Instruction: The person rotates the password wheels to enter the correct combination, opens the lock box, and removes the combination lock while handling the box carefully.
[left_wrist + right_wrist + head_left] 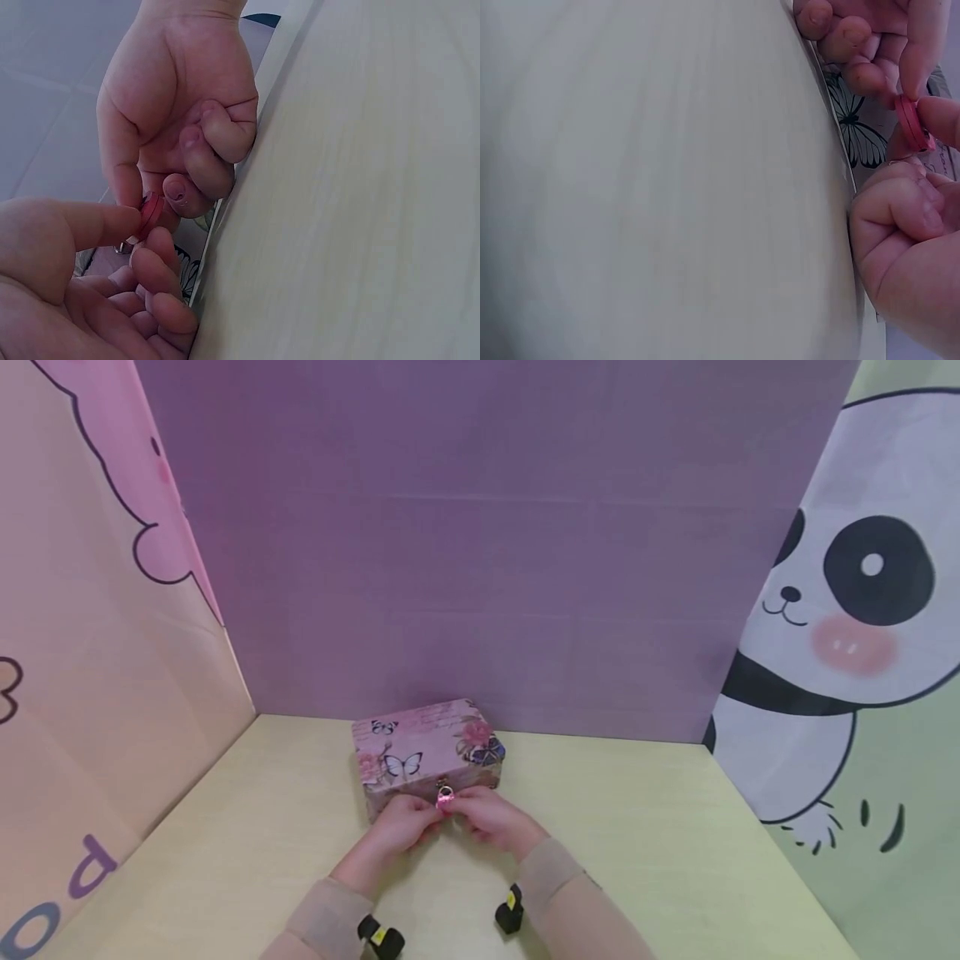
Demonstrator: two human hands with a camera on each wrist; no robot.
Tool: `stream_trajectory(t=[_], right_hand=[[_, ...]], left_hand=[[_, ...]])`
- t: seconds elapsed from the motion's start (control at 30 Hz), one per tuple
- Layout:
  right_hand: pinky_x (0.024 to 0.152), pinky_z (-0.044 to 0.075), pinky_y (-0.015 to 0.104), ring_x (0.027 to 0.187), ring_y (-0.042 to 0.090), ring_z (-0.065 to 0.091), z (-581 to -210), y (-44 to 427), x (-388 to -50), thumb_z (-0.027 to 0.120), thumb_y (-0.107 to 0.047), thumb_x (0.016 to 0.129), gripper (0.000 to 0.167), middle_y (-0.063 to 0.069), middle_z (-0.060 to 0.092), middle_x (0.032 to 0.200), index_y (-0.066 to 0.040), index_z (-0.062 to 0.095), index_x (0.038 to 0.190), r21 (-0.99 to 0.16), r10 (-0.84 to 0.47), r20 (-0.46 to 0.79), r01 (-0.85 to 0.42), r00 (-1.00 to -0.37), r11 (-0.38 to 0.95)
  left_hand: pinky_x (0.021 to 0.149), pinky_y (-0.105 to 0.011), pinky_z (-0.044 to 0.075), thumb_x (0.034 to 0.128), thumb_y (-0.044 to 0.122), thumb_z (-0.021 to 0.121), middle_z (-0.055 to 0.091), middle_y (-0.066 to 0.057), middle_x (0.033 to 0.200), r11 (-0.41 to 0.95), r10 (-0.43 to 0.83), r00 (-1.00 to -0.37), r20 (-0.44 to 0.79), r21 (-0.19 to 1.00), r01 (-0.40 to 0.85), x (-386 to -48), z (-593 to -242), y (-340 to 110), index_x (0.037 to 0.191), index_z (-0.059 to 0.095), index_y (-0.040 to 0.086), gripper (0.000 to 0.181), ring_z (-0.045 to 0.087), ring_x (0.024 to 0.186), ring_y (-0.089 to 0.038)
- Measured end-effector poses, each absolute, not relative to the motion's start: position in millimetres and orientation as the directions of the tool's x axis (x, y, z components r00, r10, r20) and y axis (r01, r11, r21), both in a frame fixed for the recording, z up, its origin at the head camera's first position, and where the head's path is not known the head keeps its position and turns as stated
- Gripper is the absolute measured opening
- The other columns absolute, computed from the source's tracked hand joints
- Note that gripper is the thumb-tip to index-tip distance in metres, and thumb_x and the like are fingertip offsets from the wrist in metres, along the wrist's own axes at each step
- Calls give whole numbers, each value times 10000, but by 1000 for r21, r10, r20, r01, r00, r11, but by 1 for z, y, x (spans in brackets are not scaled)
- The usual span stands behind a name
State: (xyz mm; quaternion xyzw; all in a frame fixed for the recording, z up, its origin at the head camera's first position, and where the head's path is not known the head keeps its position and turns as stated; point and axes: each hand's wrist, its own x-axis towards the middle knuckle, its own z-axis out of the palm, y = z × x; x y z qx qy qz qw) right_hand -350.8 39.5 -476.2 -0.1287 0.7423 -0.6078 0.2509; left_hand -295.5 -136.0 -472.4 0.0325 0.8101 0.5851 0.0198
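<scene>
A small red-pink padlock [446,802] hangs by its shackle at the front clasp of a pink box [423,745] printed with butterflies and flowers. The box lid is down. My left hand [405,822] pinches the padlock from the left, and my right hand [497,820] pinches it from the right. In the left wrist view, both thumbs meet at the padlock [153,213], the other fingers curled beneath. The right wrist view has the padlock [910,122] between the fingertips, in front of the box's butterfly print [861,139]. Fingers hide part of its body.
The box stands on a pale wooden table [622,835], near a purple backdrop [487,552]. Printed cloths with cartoon figures flank the table, a panda [840,643] on the right. Black wrist devices sit by both sleeves.
</scene>
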Motion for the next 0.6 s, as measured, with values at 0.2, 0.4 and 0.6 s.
stream_trajectory(t=[0.2,0.4,0.6], right_hand=[[423,229,226,446,69,274,-479,38,-351,683,-256,979,241,-57,361,563,-25,727,1031,-971,-505,-202,106,-839,213],[412,241,235,430,83,289,-479,36,-350,675,-283,976,248,-57,368,547,-41,725,999,-969,-486,-169,55,-857,240],[400,244,245,417,96,298,-480,34,-350,655,-307,976,261,-54,370,542,-56,728,977,-956,-457,-172,36,-873,291]], left_hand=[[455,-230,334,958,112,667,521,-6,577,310,71,-997,1,950,23,-294,-472,-136,809,689,-95,256,403,467,-87],[465,-239,343,964,90,653,546,-13,595,299,72,-997,-3,954,18,-294,-472,-136,823,689,-89,231,422,490,-105],[477,-244,355,968,87,642,580,-37,628,285,75,-997,-12,959,10,-294,-471,-137,837,691,-91,227,449,514,-117]])
